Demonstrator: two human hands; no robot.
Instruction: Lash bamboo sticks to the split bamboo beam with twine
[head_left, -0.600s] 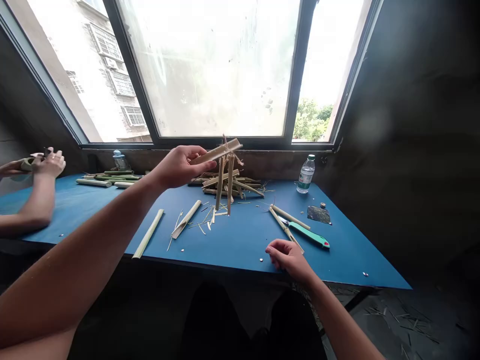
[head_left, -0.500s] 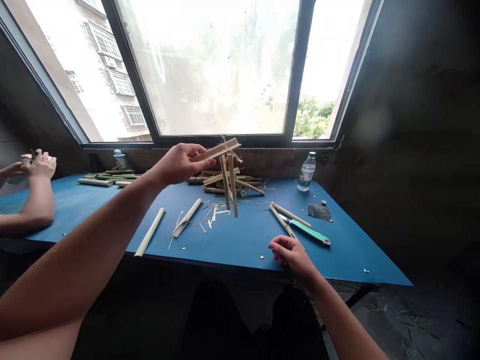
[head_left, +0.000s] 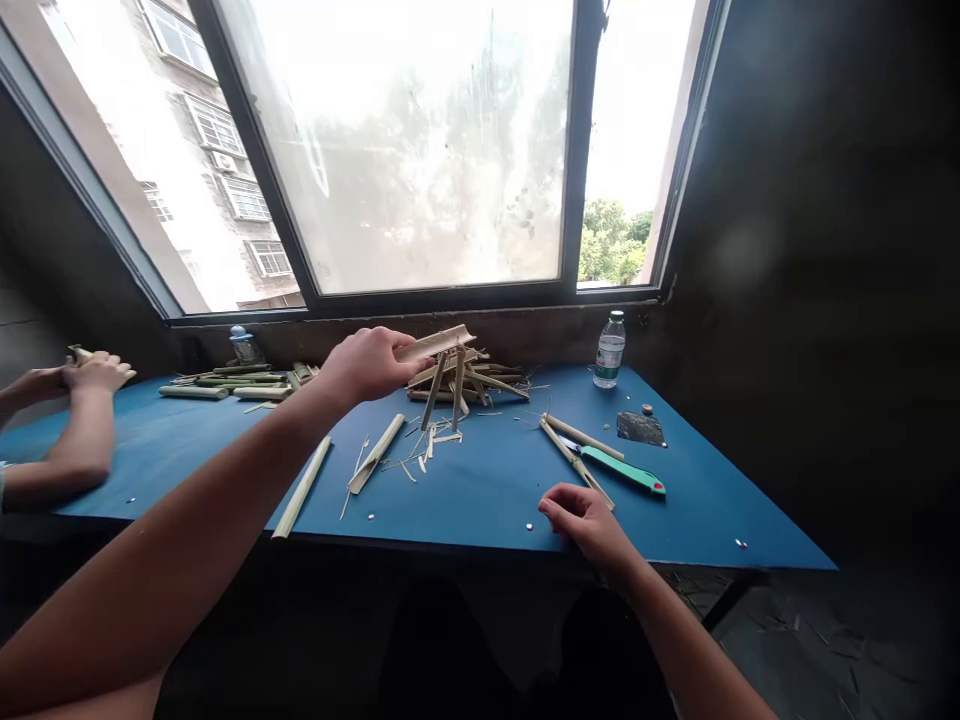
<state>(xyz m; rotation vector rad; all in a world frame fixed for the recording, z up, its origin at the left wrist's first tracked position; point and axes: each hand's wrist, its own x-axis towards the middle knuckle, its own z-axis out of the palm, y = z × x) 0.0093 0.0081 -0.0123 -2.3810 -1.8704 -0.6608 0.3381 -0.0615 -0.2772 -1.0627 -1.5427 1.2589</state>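
Note:
My left hand point(head_left: 373, 362) grips one end of a split bamboo piece point(head_left: 442, 343), from which two narrower bamboo strips point(head_left: 458, 385) hang at the far end. It is held out in front of the heap of bamboo pieces point(head_left: 499, 375) at the back of the table. My right hand point(head_left: 581, 515) rests near the table's front edge with its fingers curled; no object shows in them. Just beyond it lie joined bamboo sticks point(head_left: 574, 462) and a knife with a green handle point(head_left: 626, 470).
The blue table point(head_left: 465, 500) carries split bamboo lengths point(head_left: 304, 488), thin shavings point(head_left: 424, 450), a water bottle point(head_left: 610, 350) and a dark flat square point(head_left: 641, 428). At the left, another person's hands point(head_left: 97, 372) hold something near more bamboo point(head_left: 225, 382). A window stands behind.
My left hand has lowered the bamboo piece toward the heap, and its hanging strips have swung. My right hand stays in nearly the same place. The view has shifted slightly.

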